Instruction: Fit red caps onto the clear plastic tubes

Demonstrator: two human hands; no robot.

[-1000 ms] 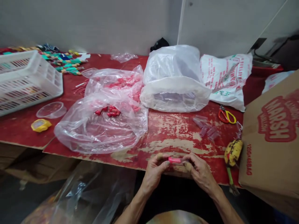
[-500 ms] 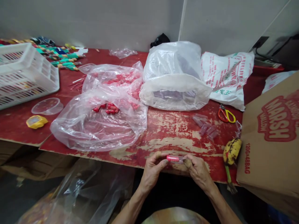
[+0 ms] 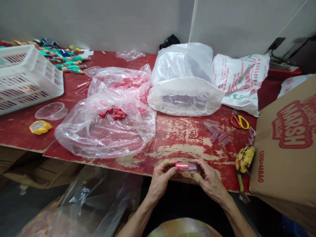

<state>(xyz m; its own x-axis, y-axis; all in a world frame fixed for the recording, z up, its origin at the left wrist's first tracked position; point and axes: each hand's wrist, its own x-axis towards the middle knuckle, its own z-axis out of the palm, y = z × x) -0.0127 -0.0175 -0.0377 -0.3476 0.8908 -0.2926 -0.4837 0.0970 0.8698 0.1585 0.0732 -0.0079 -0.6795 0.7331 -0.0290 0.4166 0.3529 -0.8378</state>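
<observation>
At the near edge of the worn red table (image 3: 182, 131), my left hand (image 3: 160, 181) and my right hand (image 3: 208, 179) pinch the two ends of a small pink piece in a clear plastic tube (image 3: 185, 166). The left fingers grip the pink end, the right fingers the clear end. Several loose clear tubes (image 3: 217, 131) lie on the table beyond my right hand. A clear bag (image 3: 103, 131) with small red pieces (image 3: 115, 113) lies open to the left.
A white bag of clear tubes (image 3: 185, 85) and a printed bag (image 3: 239, 82) stand behind. Scissors (image 3: 238, 121) and a spotted banana (image 3: 244, 158) lie at right, beside a cardboard box (image 3: 288, 144). A white basket (image 3: 27, 79), a clear lid (image 3: 50, 111) and a yellow object (image 3: 40, 127) sit left.
The pink piece and clear tube stay pinched between both hands; the clear tube now shows more at the right end. The view shifted slightly; the hands hardly moved.
</observation>
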